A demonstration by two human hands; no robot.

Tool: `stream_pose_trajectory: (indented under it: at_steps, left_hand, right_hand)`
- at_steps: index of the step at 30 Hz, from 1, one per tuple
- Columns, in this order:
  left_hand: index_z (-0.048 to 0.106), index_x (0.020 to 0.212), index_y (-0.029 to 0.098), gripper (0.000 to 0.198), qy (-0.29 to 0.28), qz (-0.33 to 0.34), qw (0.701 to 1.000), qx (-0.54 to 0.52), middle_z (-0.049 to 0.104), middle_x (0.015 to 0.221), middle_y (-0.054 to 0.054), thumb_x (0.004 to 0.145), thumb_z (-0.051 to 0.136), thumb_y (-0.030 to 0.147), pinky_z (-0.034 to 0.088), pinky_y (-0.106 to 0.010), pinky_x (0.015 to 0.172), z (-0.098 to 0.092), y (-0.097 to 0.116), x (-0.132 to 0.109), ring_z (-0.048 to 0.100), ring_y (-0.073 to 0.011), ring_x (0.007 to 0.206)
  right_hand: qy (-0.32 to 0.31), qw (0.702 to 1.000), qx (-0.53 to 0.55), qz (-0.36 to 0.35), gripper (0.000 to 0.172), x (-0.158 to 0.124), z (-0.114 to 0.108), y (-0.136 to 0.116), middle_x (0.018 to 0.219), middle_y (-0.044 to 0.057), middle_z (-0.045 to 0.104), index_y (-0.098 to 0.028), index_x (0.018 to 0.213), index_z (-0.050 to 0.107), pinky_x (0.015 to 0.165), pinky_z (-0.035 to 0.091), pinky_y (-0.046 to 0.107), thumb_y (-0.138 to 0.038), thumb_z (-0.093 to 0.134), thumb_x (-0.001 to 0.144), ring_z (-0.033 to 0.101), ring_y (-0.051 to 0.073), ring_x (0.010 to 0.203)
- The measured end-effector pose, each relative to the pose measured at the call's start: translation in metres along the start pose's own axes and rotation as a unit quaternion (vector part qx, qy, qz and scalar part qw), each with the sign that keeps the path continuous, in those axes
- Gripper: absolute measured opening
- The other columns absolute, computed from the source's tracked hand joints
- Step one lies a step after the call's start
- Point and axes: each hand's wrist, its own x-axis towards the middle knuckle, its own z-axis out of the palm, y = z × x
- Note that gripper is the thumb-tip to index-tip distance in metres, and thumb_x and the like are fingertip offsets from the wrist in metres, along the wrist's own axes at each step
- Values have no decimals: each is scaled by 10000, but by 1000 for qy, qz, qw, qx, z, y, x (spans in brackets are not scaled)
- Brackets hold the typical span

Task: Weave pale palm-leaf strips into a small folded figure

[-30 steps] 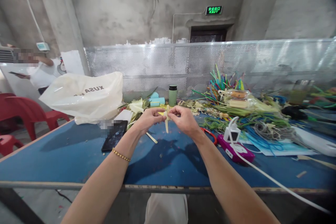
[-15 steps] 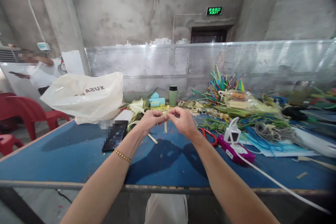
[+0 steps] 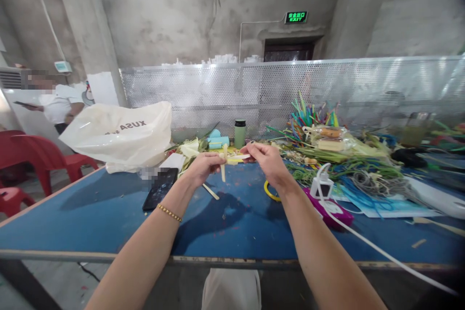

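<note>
Over the middle of the blue table (image 3: pixel 109 225), my left hand (image 3: pixel 206 168) is closed, its thumb and fingers pinching a piece of pale, flat plant strips. One short strip (image 3: pixel 224 170) stands upright at its fingertips, its lower end hanging free. Another pale strip (image 3: pixel 238 157) stretches sideways across to my right hand (image 3: pixel 266 159), which pinches its far end between thumb and fingers. On the table under my left hand lies a loose pale strip (image 3: pixel 211 192). A yellow ring-shaped handle (image 3: pixel 271 193) shows beside my right wrist, partly hidden by it.
To the left are a dark tablet (image 3: pixel 160 189) and a large white plastic bag (image 3: pixel 119 133). A green bottle (image 3: pixel 240 133) stands behind my hands. On the right lie a purple power strip (image 3: pixel 336 213) with a white cable, bundled cords (image 3: pixel 366 181) and leafy material. A person (image 3: pixel 58 101) stands far left.
My hands have moved apart, the right one to the right, drawing out the sideways strip between them. The yellow handle has come into view, and the red handle is now hidden by my right arm.
</note>
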Motion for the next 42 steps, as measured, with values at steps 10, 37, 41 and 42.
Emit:
stream_pose_trajectory:
  at_steps: [10,37,41,42]
  left_hand:
    - [629,644,118,150,-27,-45,993,-106,542,611,3,587,754,178,370,-245,551,9,8,-8,487,-86,553]
    - [672,681,94,237,-127,-11,992,6,544,601,-5,665,779,304,358,-240,581,7,5,-13,457,-75,558]
    - [647,640,98,239,-123,-19,992,24,524,572,6,659,778,297,358,-247,578,8,5,-13,450,-71,531]
    - [641,633,100,240,-123,-19,992,29,520,568,7,663,774,297,360,-247,579,8,6,-13,450,-71,528]
  right_hand:
    - [-103,992,38,-67,173,-6,5,-6,846,30,661,-178,818,707,765,473,288,-326,708,728,585,135,793]
    - [-95,979,-149,-97,137,-4,14,4,716,24,630,-143,743,683,617,412,243,-238,588,771,515,114,639]
    - [-107,971,-182,-109,125,-3,12,7,688,16,616,-153,717,688,612,398,239,-213,588,760,505,114,635]
    - [-108,970,-190,-108,124,-3,12,8,669,10,610,-155,708,687,603,391,234,-211,589,758,499,112,624]
